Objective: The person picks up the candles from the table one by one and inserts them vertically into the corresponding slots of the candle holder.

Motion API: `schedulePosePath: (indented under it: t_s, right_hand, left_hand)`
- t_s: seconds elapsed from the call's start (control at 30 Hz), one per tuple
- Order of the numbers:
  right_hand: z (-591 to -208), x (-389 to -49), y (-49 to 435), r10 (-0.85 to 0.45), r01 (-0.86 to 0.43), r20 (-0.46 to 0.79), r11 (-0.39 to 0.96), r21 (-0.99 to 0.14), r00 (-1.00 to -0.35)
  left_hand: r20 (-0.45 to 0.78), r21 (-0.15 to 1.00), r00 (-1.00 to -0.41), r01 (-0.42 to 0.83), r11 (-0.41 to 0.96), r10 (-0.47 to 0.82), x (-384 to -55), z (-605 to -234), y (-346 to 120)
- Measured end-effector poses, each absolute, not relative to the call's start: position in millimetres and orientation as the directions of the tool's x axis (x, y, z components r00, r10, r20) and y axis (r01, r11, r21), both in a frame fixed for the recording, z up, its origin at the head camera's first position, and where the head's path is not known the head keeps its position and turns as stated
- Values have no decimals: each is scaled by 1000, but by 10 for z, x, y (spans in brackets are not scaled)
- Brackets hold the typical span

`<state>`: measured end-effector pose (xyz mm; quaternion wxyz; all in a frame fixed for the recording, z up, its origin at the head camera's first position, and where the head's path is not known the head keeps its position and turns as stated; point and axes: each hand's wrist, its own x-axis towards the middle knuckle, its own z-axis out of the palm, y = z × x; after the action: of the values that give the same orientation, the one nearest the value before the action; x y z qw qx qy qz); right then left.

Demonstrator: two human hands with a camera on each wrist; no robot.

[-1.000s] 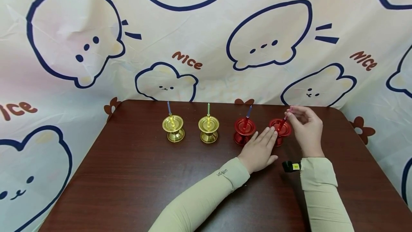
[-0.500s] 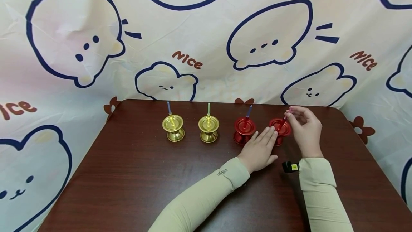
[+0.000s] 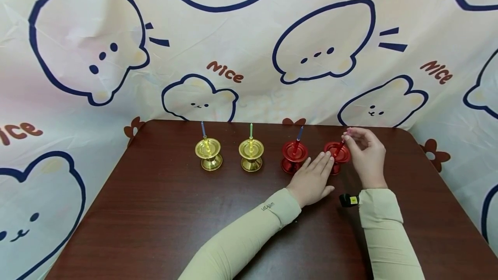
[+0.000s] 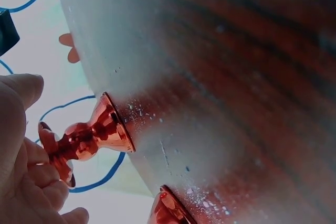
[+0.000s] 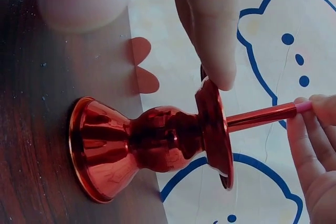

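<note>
The right hand [image 3: 367,157] pinches a pink candle [image 5: 303,107] between thumb and fingers. The candle's lower end sits at the top of the thin red tube [image 5: 262,117] of the rightmost candle holder [image 5: 165,140], a shiny red one standing on the table. The left hand [image 3: 312,180] reaches across with its fingers extended, and its fingertips touch that holder's dish rim. Just left of it stands another red holder [image 3: 294,152], partly behind the left hand, with a blue candle [image 3: 300,133] in its tube. In the left wrist view, fingers [image 4: 37,174] lie against the red dish.
Two gold candle holders stand farther left: one [image 3: 211,164] bears a blue candle [image 3: 203,129], the other [image 3: 251,164] a green candle [image 3: 251,131]. Behind the dark wooden table [image 3: 175,211] hangs a printed cloth [image 3: 256,46]. A small black device [image 3: 348,200] sits at the right cuff.
The view shifts very slightly. Both hands keep nearly the same places, the right still pinching the candle over the tube and the left still at the red holder.
</note>
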<state>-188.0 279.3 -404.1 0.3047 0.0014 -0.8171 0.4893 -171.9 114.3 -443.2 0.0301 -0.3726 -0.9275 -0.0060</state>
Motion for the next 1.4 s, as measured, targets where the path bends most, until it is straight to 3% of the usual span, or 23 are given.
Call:
schedulePosePath:
  t_s: [0.5,0.97,1.4]
  right_hand:
    - [-4118,-1911,2793,324,-369,546,471,-801,-773]
    - [-4078,-1874,2781,320,-355,520,452,-818,-792]
    - [-4046,-1765,2920,308,-232,463,564,-793,-831]
  left_hand:
    - [52,-4,-723,689,725,688,-1721,-4439,1160]
    - [53,-31,-723,688,725,688,-1717,-4424,1138]
    - [63,-15,-732,679,734,678,-1682,-4444,1141]
